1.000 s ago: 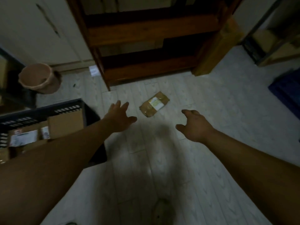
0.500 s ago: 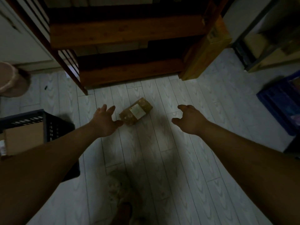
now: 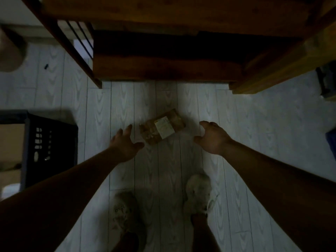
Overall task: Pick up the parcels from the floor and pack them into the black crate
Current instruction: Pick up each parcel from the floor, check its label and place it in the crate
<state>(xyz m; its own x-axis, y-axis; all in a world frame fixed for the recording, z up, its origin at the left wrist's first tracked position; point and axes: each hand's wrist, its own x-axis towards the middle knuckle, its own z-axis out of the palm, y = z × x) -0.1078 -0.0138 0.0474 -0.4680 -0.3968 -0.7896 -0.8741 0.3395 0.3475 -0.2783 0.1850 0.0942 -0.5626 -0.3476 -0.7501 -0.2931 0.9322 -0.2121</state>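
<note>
While the brown parcel (image 3: 162, 129) is lying flat and slightly askew on the pale plank floor (image 3: 254, 124), white label up, the left hand (image 3: 124, 142) is hovering just beside its near-left corner with fingers straight and spread, and the right hand (image 3: 211, 138) is hanging near its right end with fingers loosely curved and apart. Neither is gripping anything, and whether the left thumb is touching the wrapping I cannot tell. The likely trouble is that the parcel is sitting low and looking slick, so fingertips may be pushing it along the planks toward the wooden shelf unit (image 3: 163, 57) instead of getting under an edge, and a one-sided pinch could be letting it sag and drop. Open floor is lying on both sides of the parcel, while the shelf's bottom board is closing off the far side and the person's shoes (image 3: 125, 213) are standing close behind. The black crate (image 3: 52, 142) is sitting well to the left with cardboard showing inside, so its rim is needing clearance on the carry.
</note>
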